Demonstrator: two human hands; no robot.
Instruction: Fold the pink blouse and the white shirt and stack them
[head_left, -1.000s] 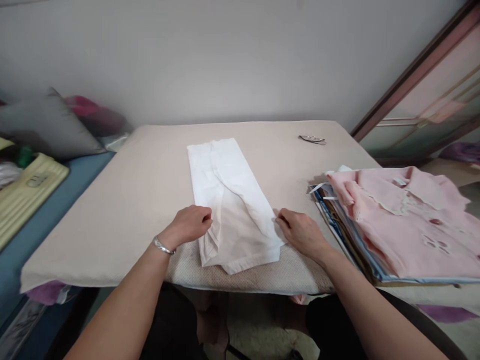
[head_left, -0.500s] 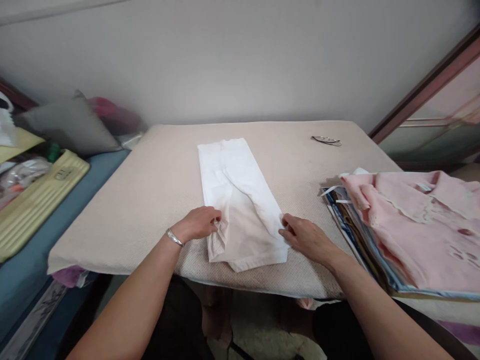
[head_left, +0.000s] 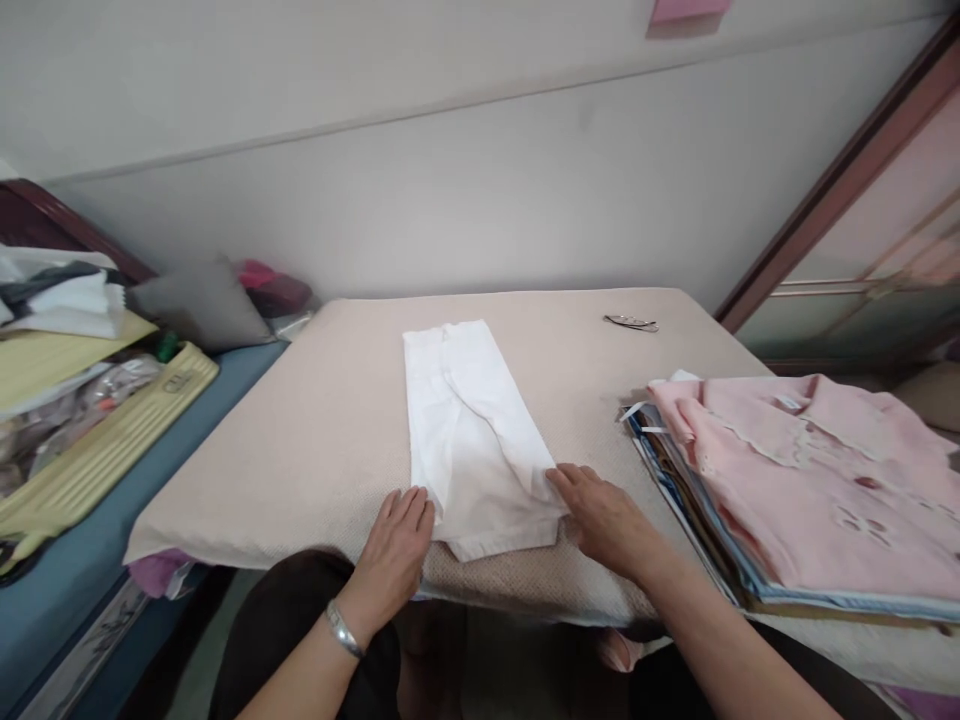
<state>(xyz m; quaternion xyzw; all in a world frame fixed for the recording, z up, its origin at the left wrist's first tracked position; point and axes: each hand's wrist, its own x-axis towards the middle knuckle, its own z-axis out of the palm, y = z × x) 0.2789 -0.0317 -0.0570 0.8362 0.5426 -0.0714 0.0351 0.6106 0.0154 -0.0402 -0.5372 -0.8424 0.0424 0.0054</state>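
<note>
White garment [head_left: 474,435] folded long, lying flat mid-table, near end at the front edge. Left hand [head_left: 395,550] at garment's 7 o'clock corner, palm down, fingers [head_left: 411,512] flat and together, tips touching the cloth edge, gripping nothing. Right hand [head_left: 604,518] at 5 o'clock corner, fingers spread loosely, tips pressing the cloth's right edge, pinch not clear. Bracelet [head_left: 344,631] on left wrist. Beige table [head_left: 315,440] under all. Pink shirt [head_left: 817,475] atop clothes stack at 3 o'clock, apart from garment. Glasses [head_left: 631,322] at 1 o'clock, far corner. Grey pillow [head_left: 196,305] at 10 o'clock, yellow board [head_left: 105,450] at 9 o'clock.
</note>
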